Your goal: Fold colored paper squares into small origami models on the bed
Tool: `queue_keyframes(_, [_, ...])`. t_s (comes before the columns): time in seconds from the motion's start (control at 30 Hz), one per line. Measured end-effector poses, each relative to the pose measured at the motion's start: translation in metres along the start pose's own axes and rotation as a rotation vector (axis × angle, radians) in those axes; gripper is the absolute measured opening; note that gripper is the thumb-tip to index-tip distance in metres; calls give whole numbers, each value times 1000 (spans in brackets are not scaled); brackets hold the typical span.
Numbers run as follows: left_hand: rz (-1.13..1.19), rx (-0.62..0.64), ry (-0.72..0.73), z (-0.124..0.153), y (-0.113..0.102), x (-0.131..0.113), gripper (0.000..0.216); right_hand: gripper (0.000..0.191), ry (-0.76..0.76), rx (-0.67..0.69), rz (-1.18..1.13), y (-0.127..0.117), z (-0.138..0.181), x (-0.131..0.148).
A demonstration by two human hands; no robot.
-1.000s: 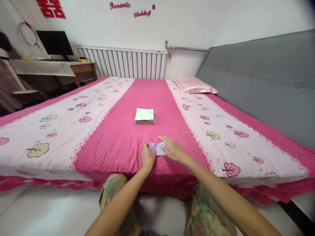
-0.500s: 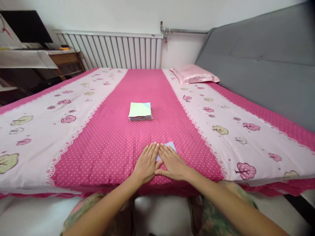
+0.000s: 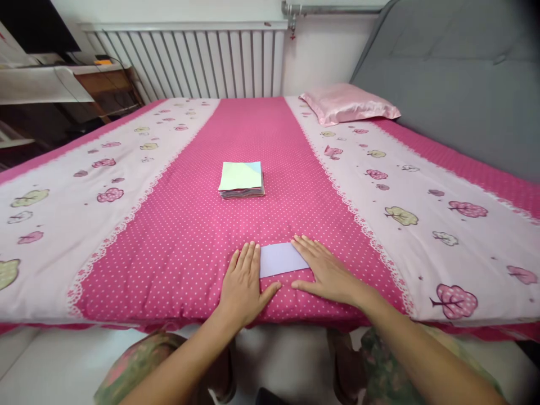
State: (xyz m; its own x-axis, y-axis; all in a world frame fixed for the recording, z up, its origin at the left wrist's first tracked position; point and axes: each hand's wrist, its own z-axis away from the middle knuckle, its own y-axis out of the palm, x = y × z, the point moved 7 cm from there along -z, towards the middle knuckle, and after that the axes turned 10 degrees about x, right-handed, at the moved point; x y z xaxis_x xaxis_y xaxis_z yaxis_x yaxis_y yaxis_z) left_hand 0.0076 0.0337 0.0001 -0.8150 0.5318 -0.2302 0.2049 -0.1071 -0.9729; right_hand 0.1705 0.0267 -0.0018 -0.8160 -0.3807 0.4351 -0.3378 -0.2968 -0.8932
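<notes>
A pale lilac strip of paper (image 3: 282,260), apparently folded, lies flat near the front edge of the bed. My left hand (image 3: 245,281) rests palm down at the strip's left end, fingers stretched forward and thumb pointing right. At the strip's right end my right hand (image 3: 327,273) lies flat, its fingers over that end and its thumb pointing left. Neither hand grips anything. Farther back on the bed sits a stack of square paper sheets (image 3: 241,179), with a light green and pale blue sheet on top.
The pink dotted bedspread (image 3: 181,247) covers the bed under my hands. A pink pillow (image 3: 348,104) lies at the back right by the grey headboard (image 3: 447,79). Behind the bed stands a white radiator (image 3: 189,62); a desk (image 3: 103,84) with a monitor (image 3: 36,25) is at left.
My hands were close together over the paper; they have spread apart to its two ends, uncovering its middle. The view has tipped down slightly. The paper stack stays in place.
</notes>
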Motion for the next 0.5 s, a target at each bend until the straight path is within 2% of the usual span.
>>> queue_keyframes(0.13, [61, -44, -54, -1, -10, 1, 76, 66, -69, -86, -83, -18, 2, 5])
queue_keyframes(0.23, [88, -75, -96, -7, -19, -2, 67, 49, -46, -148, -108, -26, 1, 5])
queue_keyframes(0.37, [136, -27, -102, -18, -22, -8, 57, 36, -3, -237, -71, -31, -2, 0])
queue_keyframes(0.43, [177, -37, -91, -24, -25, -12, 52, 31, -7, -313, -56, -37, -2, 0])
queue_keyframes(0.5, [233, -121, -95, -28, -35, -15, 52, 26, 13, -445, -47, -47, 1, -1])
